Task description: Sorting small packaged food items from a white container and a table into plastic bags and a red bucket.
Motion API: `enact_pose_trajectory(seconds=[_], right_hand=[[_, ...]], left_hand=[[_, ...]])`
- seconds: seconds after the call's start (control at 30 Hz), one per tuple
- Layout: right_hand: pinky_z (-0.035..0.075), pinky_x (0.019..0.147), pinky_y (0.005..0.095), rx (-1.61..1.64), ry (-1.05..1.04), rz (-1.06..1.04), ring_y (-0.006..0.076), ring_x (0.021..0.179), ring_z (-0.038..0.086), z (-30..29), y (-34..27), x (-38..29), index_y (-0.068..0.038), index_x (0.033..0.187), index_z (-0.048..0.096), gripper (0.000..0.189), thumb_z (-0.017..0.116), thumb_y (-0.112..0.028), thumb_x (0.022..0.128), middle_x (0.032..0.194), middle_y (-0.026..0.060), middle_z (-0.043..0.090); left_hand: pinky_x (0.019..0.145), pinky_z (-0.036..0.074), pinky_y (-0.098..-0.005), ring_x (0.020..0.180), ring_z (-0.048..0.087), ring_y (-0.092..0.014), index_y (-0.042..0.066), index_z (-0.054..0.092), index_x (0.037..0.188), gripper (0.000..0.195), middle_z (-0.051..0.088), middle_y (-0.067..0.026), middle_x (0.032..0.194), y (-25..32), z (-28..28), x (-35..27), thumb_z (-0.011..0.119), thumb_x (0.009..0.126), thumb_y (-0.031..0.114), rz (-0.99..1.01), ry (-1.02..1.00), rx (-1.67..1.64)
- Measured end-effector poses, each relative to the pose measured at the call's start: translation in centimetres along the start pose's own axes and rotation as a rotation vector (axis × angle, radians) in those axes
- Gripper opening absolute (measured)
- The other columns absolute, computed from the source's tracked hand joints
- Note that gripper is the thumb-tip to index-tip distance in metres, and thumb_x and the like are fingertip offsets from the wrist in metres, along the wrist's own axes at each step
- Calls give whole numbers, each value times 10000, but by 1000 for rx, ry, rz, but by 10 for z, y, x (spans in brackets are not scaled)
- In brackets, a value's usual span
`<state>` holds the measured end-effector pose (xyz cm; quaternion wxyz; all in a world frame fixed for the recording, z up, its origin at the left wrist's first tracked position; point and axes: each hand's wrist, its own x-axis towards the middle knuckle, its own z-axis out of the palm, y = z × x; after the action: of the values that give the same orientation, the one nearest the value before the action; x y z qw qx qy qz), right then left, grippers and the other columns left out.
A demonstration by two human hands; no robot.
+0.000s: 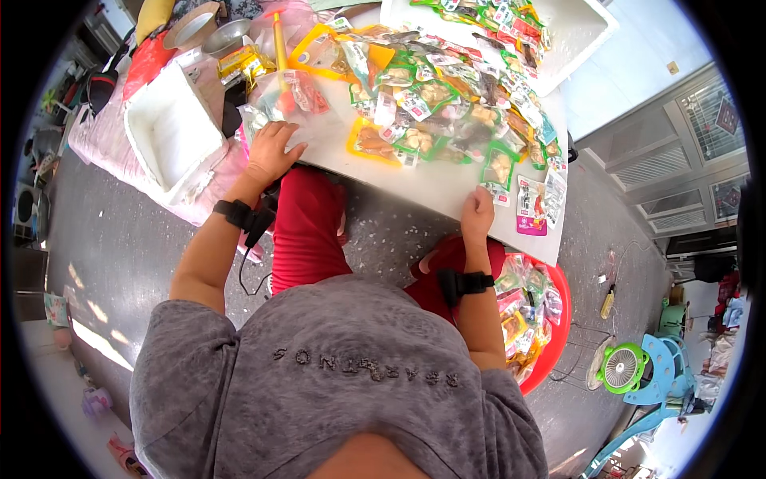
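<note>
My left hand rests at the table's near left edge, fingers apart, beside a clear plastic bag that it may touch. My right hand is at the table's near edge with its fingers curled, just below a green-edged snack packet; whether it grips anything is hidden. Many sealed snack packets lie heaped over the white table. A pink and white packet lies to the right of my right hand. An orange-yellow hand pump or similar tube lies near the clear bag.
An open white foam box stands on a pink cloth at left. Another foam box holding packets is at back right. A red basin of packets stands below the table's right end. A green fan is on the floor at right.
</note>
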<state>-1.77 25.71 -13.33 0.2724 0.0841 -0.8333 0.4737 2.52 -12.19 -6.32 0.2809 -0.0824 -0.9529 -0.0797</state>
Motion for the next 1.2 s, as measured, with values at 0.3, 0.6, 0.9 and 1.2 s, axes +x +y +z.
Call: enact_pose_trajectory(seconds=[0.3, 0.6, 0.9, 1.2], right_hand=[[404, 622, 261, 19, 2, 23, 184, 662, 506, 2, 3, 0, 23, 899, 478, 217, 476, -28, 688, 729, 102, 524], [403, 602, 271, -43, -30, 70, 200, 650, 506, 0, 2, 0, 18, 875, 477, 195, 466, -43, 690, 701, 106, 521], [402, 586, 277, -50, -21, 51, 207, 632, 503, 0, 2, 0, 14, 865, 476, 186, 465, -34, 686, 676, 105, 512], [400, 580, 278, -37, 5, 41, 206, 617, 495, 0, 3, -1, 17, 857, 474, 182, 468, -28, 682, 676, 102, 508]], left_hand=[[788, 355, -356, 943, 423, -277, 105, 468, 998, 338, 469, -106, 991, -137, -37, -41, 460, 680, 217, -699, -30, 348], [799, 359, -335, 945, 450, -312, -3, 426, 1043, 469, 471, -224, 990, -198, -37, -93, 457, 632, 220, -1043, -285, 37], [775, 366, -378, 913, 466, -315, 82, 501, 928, 317, 511, -171, 937, -190, -47, -80, 428, 676, 260, -1013, -460, 225], [697, 391, -400, 850, 495, -310, 45, 521, 820, 251, 524, -179, 885, -177, -46, -76, 353, 737, 212, -964, -242, 412]])
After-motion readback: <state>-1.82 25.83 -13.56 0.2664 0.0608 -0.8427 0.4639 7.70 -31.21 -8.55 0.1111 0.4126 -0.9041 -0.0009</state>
